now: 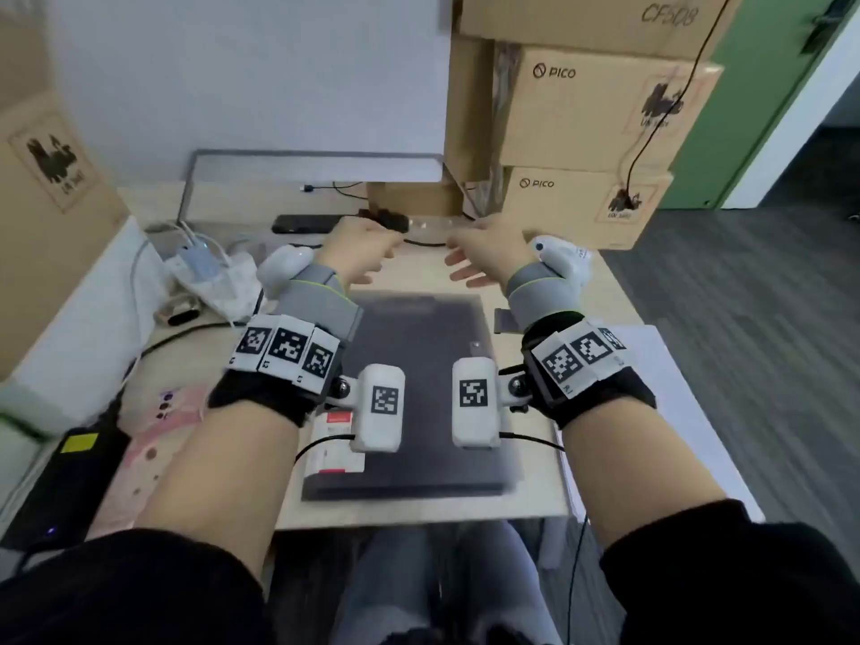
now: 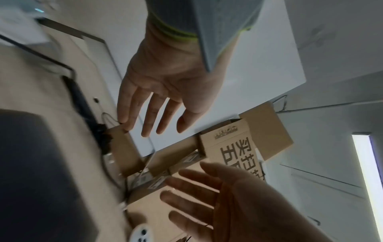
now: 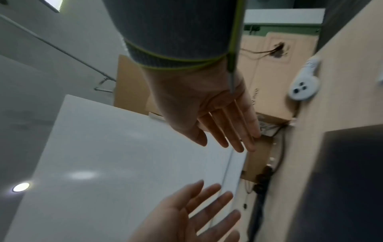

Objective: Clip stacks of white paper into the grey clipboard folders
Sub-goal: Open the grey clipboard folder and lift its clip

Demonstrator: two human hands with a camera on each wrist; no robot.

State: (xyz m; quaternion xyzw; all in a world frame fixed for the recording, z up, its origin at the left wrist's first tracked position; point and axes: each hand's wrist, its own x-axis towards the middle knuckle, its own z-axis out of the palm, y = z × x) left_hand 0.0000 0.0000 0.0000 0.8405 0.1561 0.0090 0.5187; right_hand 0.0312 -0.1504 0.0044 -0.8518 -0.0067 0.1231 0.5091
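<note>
A closed dark grey clipboard folder (image 1: 419,388) lies flat on the light wooden desk (image 1: 419,509), straight in front of me; it also shows as a dark slab (image 2: 41,163) (image 3: 342,180) in both wrist views. White paper (image 1: 665,402) lies at the desk's right edge. My left hand (image 1: 367,267) (image 2: 153,124) and right hand (image 1: 470,263) (image 3: 234,142) hover above the folder's far end, palms facing each other, fingers straight and spread. Neither hand holds or touches anything.
Stacked cardboard boxes (image 1: 581,132) rise at the back right, and another box (image 1: 46,188) stands at the left. A black power strip (image 1: 307,223) and white cables (image 1: 200,267) lie behind the folder. A black device (image 1: 79,467) and a pink sheet (image 1: 153,439) sit near left.
</note>
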